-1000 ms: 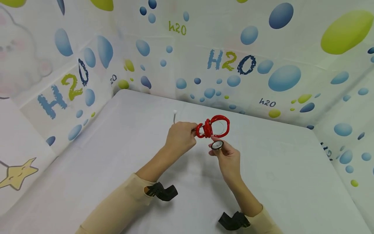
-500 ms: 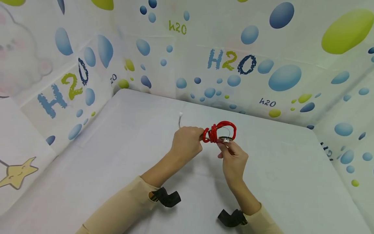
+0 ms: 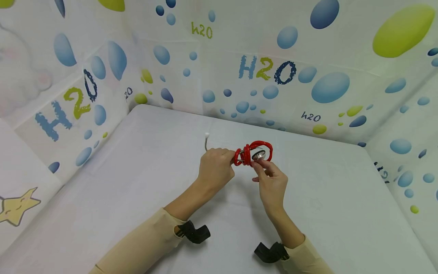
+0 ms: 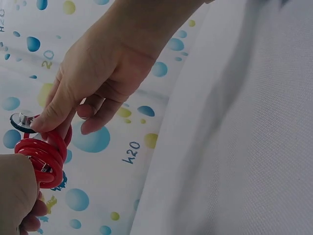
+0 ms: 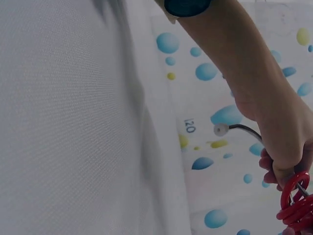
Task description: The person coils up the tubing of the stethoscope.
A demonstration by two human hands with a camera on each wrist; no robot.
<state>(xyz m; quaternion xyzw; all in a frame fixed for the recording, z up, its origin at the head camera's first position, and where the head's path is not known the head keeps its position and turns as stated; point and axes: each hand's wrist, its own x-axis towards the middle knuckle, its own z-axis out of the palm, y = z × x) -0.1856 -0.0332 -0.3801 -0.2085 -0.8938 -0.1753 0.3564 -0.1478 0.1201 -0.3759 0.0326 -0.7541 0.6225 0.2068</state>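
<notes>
A stethoscope with red tubing wound into a coil is held up in front, one loop standing out to the right. My left hand grips it at the left end of the coil; a pale ear tip on a thin metal tube sticks out behind that fist. Thumb and fingers of my right hand pinch by the silver chest piece, which sits tilted at the loop's opening. In the left wrist view the chest piece shows beside the right thumb. The left palm hides the other metal parts.
A white-covered table lies under both hands. Behind and beside it rise white sheets printed with blue and green drops. Black curved mounts sit at both wrists.
The chest piece has moved up from below the red loop to its opening, and has turned from face-on to tilted. Both hands shifted slightly right, then a little back left.
</notes>
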